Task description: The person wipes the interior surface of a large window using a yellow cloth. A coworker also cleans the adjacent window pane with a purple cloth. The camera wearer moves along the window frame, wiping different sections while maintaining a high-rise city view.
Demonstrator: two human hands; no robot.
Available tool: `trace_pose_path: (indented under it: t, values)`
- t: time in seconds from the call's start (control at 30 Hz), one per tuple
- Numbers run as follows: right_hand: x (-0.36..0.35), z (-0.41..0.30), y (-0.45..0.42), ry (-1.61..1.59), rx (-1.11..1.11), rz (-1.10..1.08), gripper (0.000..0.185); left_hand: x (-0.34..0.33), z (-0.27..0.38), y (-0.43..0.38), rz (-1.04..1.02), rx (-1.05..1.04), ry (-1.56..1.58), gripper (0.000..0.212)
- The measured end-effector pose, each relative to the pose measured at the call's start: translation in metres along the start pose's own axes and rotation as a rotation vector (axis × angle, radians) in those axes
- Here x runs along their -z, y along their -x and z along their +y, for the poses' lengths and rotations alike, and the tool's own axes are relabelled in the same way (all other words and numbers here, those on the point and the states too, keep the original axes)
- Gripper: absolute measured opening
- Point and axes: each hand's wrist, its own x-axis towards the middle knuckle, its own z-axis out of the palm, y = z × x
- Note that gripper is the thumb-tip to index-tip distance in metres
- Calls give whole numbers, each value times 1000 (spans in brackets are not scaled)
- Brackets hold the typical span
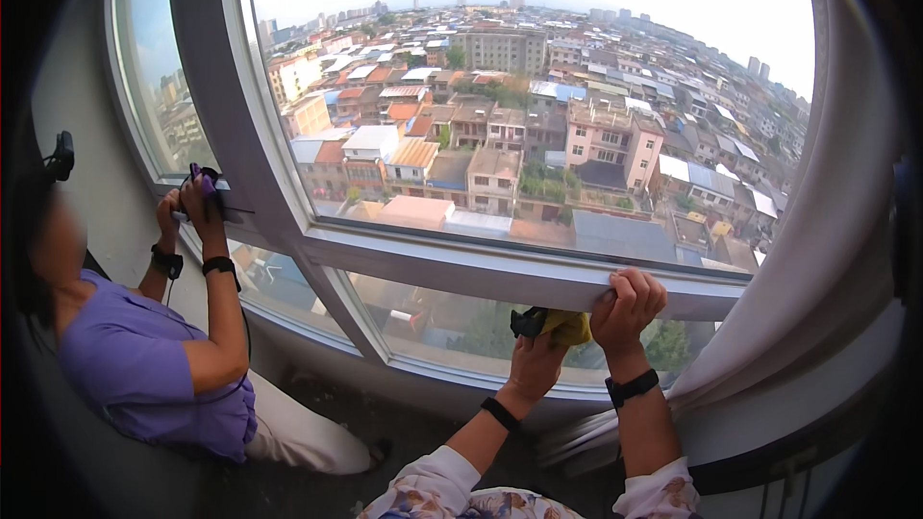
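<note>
My left hand point(537, 360) holds a yellow cloth point(570, 326) against the lower window pane point(440, 324), just under the horizontal frame bar. A small black object point(528, 322) sits at the back of that hand. My right hand point(629, 306) grips the light-coloured horizontal window frame bar point(469, 270), its fingers curled over the top edge. Both my wrists wear black straps. The large upper pane point(533, 122) rises above the bar, with buildings seen far below through it. The fingertips of my left hand are partly hidden by the cloth.
A co-worker point(155, 367) in a purple top stands at the left, both hands raised at the window frame with a purple cloth point(208, 184). A long pale curtain point(815, 259) hangs close on the right, its lower folds near my right forearm. Dark floor point(317, 404) shows below the window.
</note>
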Motion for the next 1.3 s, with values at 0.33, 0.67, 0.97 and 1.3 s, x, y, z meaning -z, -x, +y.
trace_pose_path:
  t: [0.33,0.67,0.97,1.3]
  values:
    - [-2,-1,0,17,4,10,15,56,-87,15,229,237,-61,40]
    - [-4,-1,2,93,23,29,14,96,-160,22,412,401,-189,49]
    - [-7,-1,3,121,20,55,15,127,-241,42,554,655,-101,48]
    - [-6,-3,1,100,-2,50,15,75,-176,21,596,627,-87,54]
